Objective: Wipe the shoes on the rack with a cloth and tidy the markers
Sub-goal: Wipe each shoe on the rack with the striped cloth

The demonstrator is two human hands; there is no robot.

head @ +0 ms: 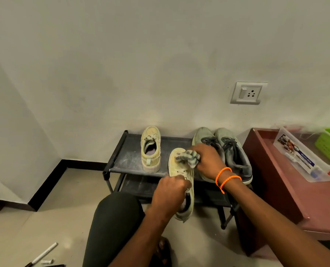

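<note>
Head view, left hand: the left hand (170, 191) is curled round the collar and laces of a pale yellow shoe (182, 182), holding it off the rack (129, 160) in front of the top shelf.
Head view, right hand: the right hand (208, 160) has its fingers closed on a bunched striped cloth (189, 158), pressed against the toe of the held shoe.
Shoes on rack: the matching yellow shoe (150, 149) stands on the top shelf; a grey-green pair (225, 151) sits just beside it on the right.
Markers: a white marker (42, 254) and smaller pieces lie on the floor at lower left, well apart from both hands, not yet tidied.
Risk, shoe: gripped only at the heel end, it could twist or drop under hard rubbing at the toe.
Risk, neighbours: a wide stroke might knock the grey-green pair.
</note>
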